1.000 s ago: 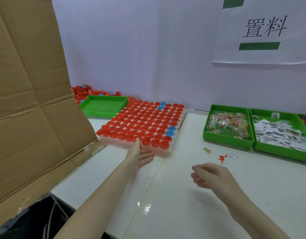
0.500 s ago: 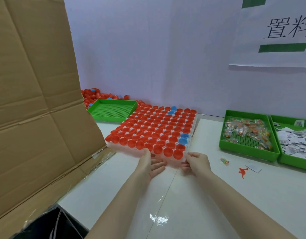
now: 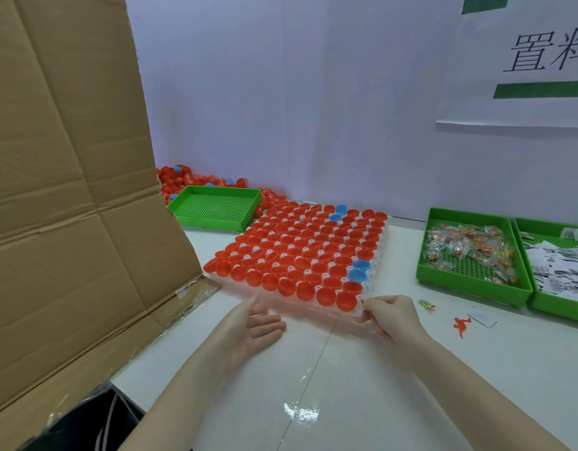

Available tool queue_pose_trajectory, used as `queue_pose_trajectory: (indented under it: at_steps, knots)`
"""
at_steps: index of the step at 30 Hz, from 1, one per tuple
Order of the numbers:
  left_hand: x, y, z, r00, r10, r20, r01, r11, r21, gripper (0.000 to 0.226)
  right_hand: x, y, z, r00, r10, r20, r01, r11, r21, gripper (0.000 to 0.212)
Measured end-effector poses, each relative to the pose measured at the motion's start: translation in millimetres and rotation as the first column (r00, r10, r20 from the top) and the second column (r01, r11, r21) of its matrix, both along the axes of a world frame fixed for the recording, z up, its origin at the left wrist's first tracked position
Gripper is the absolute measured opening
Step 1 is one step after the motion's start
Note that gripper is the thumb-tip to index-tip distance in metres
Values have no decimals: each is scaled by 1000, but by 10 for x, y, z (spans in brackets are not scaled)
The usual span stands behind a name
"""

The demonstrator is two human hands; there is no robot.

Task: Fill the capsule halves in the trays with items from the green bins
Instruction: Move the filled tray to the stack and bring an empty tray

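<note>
Bin of paper slips [image 3: 561, 271] cut off by right edge. Wall sign [image 3: 525, 60] cut off at top and right, second character only partly shown. Pile of loose capsule halves [image 3: 196, 180] partly hidden behind cardboard flap [image 3: 69, 190] and empty green bin [image 3: 216, 208]. Print on paper slips too small to read. Contents of small packets [image 3: 470, 249] too small to tell. Right hand [image 3: 392, 315] fingertips hidden under tray corner [image 3: 362, 304]; grip unclear. Dark opening [image 3: 95, 424] at bottom left cut off, contents indistinct.

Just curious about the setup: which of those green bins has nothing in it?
The green bin at far left, behind the capsule tray: bare mesh floor. The other two hold packets and paper slips.
</note>
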State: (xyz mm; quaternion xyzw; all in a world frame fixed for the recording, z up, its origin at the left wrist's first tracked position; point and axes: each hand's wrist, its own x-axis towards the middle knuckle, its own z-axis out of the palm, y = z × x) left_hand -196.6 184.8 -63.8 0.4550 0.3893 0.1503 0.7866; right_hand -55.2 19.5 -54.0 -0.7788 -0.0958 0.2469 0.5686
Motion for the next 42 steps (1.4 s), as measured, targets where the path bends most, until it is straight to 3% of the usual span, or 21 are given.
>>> queue_pose_trajectory:
  at_steps: [6, 11, 27, 37, 42]
  knots:
    - [-370, 307, -13, 971, 234, 37, -236, 971, 47, 34, 61, -234, 41, 1000, -4, 28, 4, 1000, -29, 37]
    - [-501, 515, 68, 934, 351, 72, -357, 929, 94, 49, 72, -390, 47, 999, 7, 40, -6, 1000, -2, 48]
    - [-699, 487, 154, 957, 285, 46, -289, 949, 127, 50, -191, -755, 107, 991, 136, 16, -135, 989, -59, 41]
    - [-805, 314, 256, 949, 237, -208, -140, 908, 395, 46, -299, -856, 145, 982, 162, 98, -142, 972, -187, 34]
    - [-682, 373, 297, 953, 128, -276, -38, 951, 307, 49, -339, -855, 105, 993, 108, 53, -100, 986, -133, 36]
